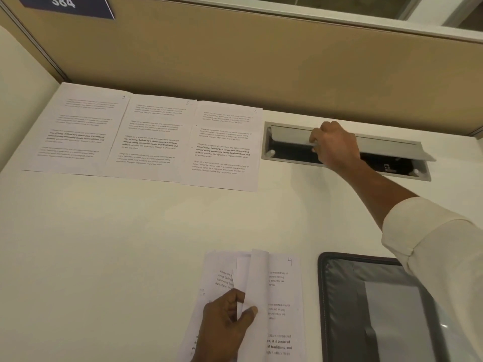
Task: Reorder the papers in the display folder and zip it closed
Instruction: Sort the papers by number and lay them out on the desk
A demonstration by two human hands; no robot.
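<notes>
1. White laminate worktop (pixel 130 244) carries everything. The black-edged grey display folder (pixel 345 296), the task's own thing, lies flat and unzipped at its near right, partly under a cream sleeve (pixel 431 257).
2. Well beyond the folder and to its left, three white printed sheets (pixel 151 137) lie face up in a row with their edges meeting. They are hand-numbered 1, 2 and 3 in their top corners. Spread this way, the order can probably be read at a glance before refiling.
3. Just left of the folder sits a loose stack of white printed papers (pixel 282 296), with a page marked 4 showing. The left hand (pixel 224 325) has thumb and fingers curled round a lifted, curling leaf and pinches it. I judge it is leafing through to find the next number.
4. Straight beyond the folder, the right hand (pixel 332 145) reaches a recessed grey cable box (pixel 265 155). Its fingers are hooked over the front edge of the box's grey metal flap (pixel 386 146), which stands tilted up. Whether the flap is being raised or lowered cannot be told. Shutting it would give flat room beside sheet 3 for page 4, which seems the likeliest reason.
5. Sorting looks partly done, and the zip is not yet closed. A pale rectangle shows inside the folder, but it is unclear whether that is a paper.
</notes>
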